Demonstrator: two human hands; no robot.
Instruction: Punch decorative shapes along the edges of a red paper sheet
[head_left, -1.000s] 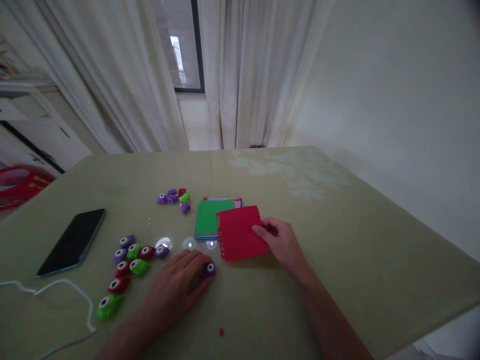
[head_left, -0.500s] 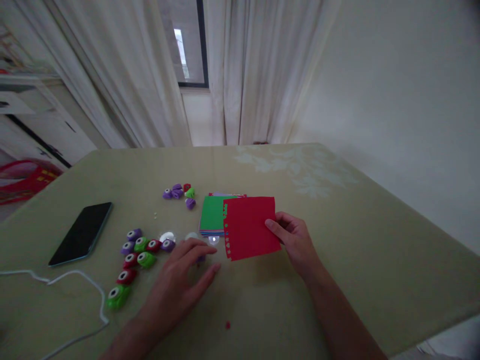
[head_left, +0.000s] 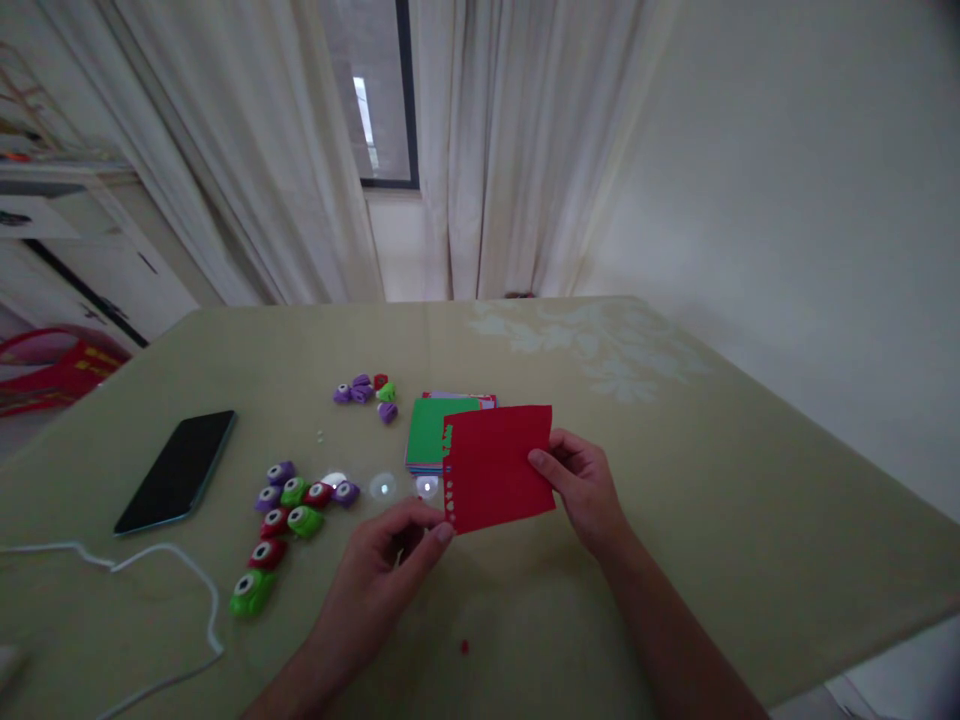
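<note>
Head view: red sheet (head_left: 501, 466), the landmark, is held just above the worktop (head_left: 675, 500), partly over the stack of coloured sheets (head_left: 429, 440). Right hand (head_left: 581, 485) pinches its right edge between thumb and fingers, keeping it flat and steady. Left hand (head_left: 386, 560), fingers curled together, meets its lower left corner beside the row of punched holes; whether a punch sits inside the fingers cannot be told. Left of the sheet: small punches (head_left: 289, 500), phone (head_left: 178, 470), white cable (head_left: 150, 570). Behind it: more punches (head_left: 369, 392)
</note>
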